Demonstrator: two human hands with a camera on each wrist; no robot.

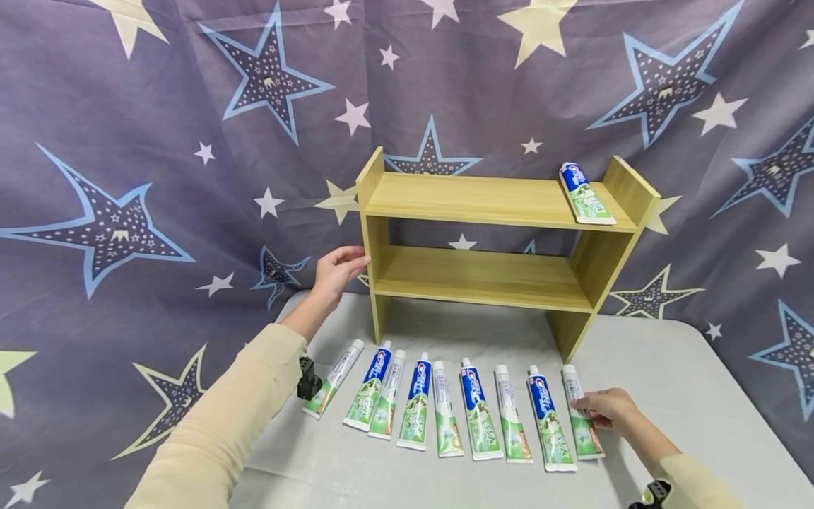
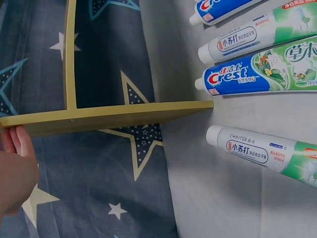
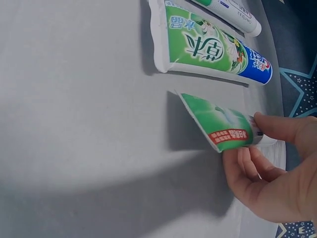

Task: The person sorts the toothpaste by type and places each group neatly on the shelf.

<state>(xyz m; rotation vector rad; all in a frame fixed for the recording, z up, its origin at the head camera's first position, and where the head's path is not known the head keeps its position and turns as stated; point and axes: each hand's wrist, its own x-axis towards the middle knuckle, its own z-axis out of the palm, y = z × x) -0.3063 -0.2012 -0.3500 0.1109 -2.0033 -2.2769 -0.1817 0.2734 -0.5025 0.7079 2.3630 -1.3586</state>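
Observation:
My right hand (image 1: pixel 608 408) pinches a white and green toothpaste tube (image 1: pixel 581 424) at the right end of a row, thumb on one side and fingers on the other. In the right wrist view this tube (image 3: pixel 223 124) is tilted, its flat crimped end towards the camera. Fingertips of my left hand (image 1: pixel 340 272) rest against the outer side of a wooden shelf (image 1: pixel 483 279), on its left panel. The left wrist view shows those fingers (image 2: pixel 22 141) at the panel's face. On the top board, at the right, lies a blue and green Crest toothpaste tube (image 1: pixel 585 194).
Several more tubes, Crest (image 1: pixel 550 424) and white baking soda ones (image 1: pixel 511 417), lie side by side in front of the shelf, caps towards it. They lie on a table with a light grey cloth (image 1: pixel 668 367). A star-patterned curtain (image 1: pixel 191 127) hangs behind.

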